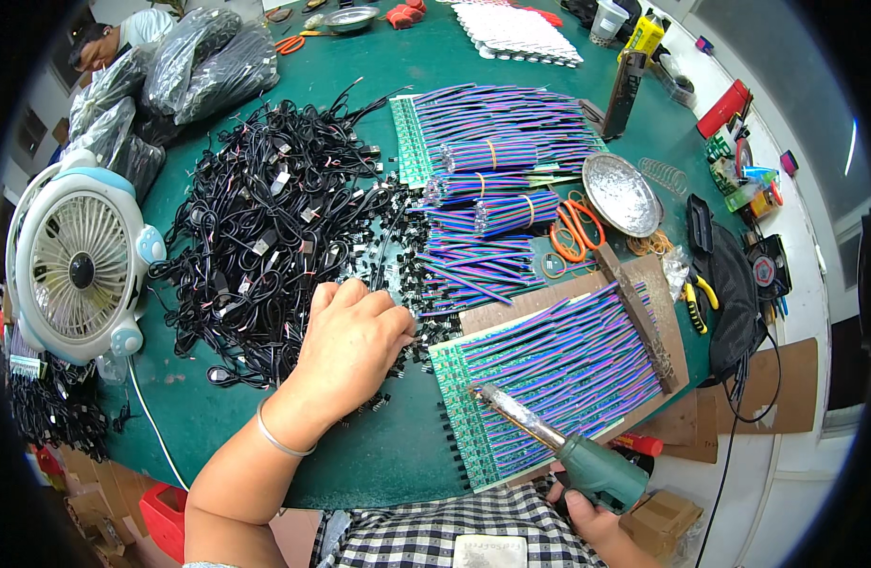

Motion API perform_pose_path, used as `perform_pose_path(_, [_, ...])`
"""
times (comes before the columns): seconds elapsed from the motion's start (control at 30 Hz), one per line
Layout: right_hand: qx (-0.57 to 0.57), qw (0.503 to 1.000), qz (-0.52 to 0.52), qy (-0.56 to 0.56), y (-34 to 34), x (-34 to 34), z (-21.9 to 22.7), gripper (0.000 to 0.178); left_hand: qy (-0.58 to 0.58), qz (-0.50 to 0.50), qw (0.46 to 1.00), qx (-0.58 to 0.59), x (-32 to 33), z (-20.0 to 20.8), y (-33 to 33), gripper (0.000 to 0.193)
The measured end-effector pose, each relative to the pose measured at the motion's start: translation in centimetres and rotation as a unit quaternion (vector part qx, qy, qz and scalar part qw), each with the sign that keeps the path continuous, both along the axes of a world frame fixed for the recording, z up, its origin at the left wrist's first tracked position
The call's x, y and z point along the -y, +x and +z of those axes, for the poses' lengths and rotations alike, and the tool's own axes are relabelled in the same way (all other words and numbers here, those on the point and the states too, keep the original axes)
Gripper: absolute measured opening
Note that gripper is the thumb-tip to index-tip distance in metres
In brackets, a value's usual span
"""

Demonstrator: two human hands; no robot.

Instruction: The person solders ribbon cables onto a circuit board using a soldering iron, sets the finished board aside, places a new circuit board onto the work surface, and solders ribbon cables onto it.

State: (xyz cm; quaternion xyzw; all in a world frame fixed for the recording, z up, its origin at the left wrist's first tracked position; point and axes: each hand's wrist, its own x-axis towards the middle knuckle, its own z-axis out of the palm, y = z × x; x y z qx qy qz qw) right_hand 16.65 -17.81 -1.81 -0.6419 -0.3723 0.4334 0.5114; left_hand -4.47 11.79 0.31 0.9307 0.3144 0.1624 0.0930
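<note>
My left hand [352, 346] is closed, its fingers curled down at the edge of a heap of small black connectors [412, 275]. Whatever is between its fingertips is hidden. Beside it lies a large tangled pile of black USB cables [256, 237]. Low on the right, my right hand [587, 519] grips a green-handled soldering iron [596, 473]. The iron's tip points left, over a green circuit board panel [469, 417]. Striped ribbon wires [568, 369] run right from that panel across a brown board. Small black connectors line part of the panel's left edge.
A dark bar [636, 322] lies across the wires. Behind are wire bundles [492, 154], orange scissors [576, 227] and a round metal dish [623, 194]. A fan [80, 270] and plastic bags [208, 71] stand left; yellow-handled pliers [701, 301] lie right. A person sits far left.
</note>
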Motion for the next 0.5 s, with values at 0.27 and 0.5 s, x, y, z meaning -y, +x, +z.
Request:
perform_pose_path(0.27, [-0.004,0.999,-0.036,-0.013,-0.6,-0.2,0.4,0.050,-0.001,0.012,1.000,0.029,0.2,-0.2,-0.1,0.010])
perform_pose_path(0.5, [-0.050,0.997,-0.051,0.017,-1.0,-2.0,1.7,0.050,-0.029,-0.005,0.993,0.112,0.8,1.6,-0.8,0.012])
